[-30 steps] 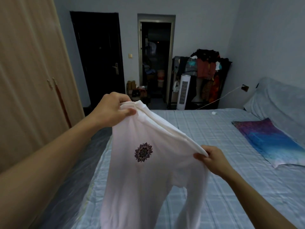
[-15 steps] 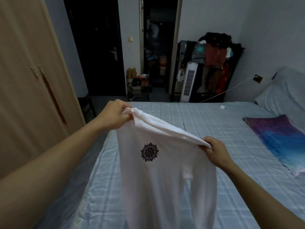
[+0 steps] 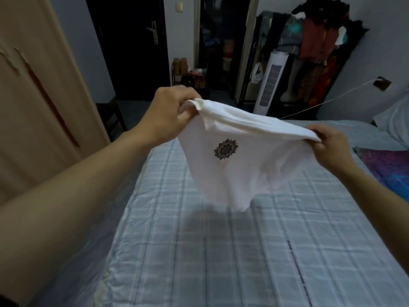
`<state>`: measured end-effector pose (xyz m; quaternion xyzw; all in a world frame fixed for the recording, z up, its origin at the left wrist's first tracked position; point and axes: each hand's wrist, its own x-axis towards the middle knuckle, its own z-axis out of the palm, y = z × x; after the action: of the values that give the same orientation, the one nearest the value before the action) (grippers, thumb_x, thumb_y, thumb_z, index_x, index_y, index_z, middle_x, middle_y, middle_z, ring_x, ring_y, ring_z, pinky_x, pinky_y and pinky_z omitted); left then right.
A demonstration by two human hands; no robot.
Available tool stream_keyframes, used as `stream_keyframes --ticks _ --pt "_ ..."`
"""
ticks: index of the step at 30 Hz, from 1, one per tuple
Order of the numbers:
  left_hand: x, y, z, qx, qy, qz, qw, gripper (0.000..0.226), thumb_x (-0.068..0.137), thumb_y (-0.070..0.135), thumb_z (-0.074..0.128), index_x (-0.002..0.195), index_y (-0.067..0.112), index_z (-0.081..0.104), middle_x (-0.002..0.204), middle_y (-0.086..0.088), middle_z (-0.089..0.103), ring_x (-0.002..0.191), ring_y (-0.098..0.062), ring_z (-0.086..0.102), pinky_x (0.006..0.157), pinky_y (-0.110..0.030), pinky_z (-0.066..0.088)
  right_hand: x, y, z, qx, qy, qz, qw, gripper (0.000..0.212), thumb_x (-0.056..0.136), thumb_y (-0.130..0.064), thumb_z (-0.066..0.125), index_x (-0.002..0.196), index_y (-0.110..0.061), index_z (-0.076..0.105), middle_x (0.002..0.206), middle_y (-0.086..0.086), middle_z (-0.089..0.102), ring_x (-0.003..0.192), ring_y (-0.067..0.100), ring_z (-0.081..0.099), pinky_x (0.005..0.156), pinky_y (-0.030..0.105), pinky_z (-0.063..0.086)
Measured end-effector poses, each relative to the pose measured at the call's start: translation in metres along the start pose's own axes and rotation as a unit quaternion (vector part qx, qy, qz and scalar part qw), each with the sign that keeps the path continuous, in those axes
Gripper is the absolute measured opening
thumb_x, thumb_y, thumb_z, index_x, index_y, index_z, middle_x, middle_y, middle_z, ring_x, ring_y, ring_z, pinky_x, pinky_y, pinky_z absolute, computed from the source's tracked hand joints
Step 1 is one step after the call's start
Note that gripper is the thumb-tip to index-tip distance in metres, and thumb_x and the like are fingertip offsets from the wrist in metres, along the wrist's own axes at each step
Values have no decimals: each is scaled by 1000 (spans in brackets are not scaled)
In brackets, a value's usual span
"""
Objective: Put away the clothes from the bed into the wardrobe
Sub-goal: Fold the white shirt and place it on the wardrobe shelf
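A white shirt [image 3: 241, 167] with a small dark mandala print hangs in the air over the bed [image 3: 221, 251]. My left hand [image 3: 170, 111] grips its upper left corner. At the upper right edge my right hand [image 3: 329, 145] pinches the cloth. The shirt's lower part swings forward, clear of the checked light-blue sheet, and casts a shadow on it. The wardrobe [image 3: 37, 89] with beige doors, both shut, stands along the left side.
A purple-blue cloth [image 3: 389, 169] lies at the bed's right edge near a pillow [image 3: 396, 122]. Beyond the bed stand a white tower fan [image 3: 272, 85], a rack loaded with clothes [image 3: 318, 45], a dark door [image 3: 132, 45] and an open doorway [image 3: 221, 41].
The view has tilted down toward the bed. Both hands have spread and lifted the shirt's top edge, and its hanging lower part has swung up and forward above the sheet.
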<state>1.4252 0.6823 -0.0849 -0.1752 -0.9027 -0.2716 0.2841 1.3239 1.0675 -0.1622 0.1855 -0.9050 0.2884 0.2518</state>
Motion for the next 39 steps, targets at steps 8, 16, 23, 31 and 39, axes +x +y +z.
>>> stream_keyframes --ticks 8,16,23,31,39 --pt "-109 -9 56 -9 -155 70 985 14 87 15 62 97 10 70 92 -4 66 83 -21 63 73 -30 48 -101 41 37 49 -139 -41 988 49 81 -46 57 95 -1 73 93 13 72 86 20 66 78 5 39" --pt "-328 13 127 -47 -338 26 940 17 91 26 55 105 22 64 101 4 60 84 -18 64 69 -33 51 -334 70 91 98 -309 -21 946 29 96 -49 47 98 -29 68 86 1 72 76 19 69 70 18 45" --pt "-461 62 136 -49 -387 21 921 20 92 32 47 108 27 59 102 8 58 79 -13 61 62 -29 50 -479 62 87 60 -334 -39 940 27 75 -3 64 93 -23 70 88 -2 71 77 19 67 69 35 56" --pt "-574 100 146 -8 -462 35 886 32 74 27 75 99 34 56 90 13 57 61 -8 57 47 -21 41 -572 33 84 22 -348 -44 936 31 65 4 71 86 -18 76 87 1 73 78 21 68 70 34 57" --pt "-647 111 165 7 -639 -80 765 45 97 44 53 138 29 46 136 7 48 124 -17 48 102 -31 39 -655 -2 90 -129 -596 138 780 46 94 -41 60 137 -28 51 147 -7 45 135 14 42 113 30 32"
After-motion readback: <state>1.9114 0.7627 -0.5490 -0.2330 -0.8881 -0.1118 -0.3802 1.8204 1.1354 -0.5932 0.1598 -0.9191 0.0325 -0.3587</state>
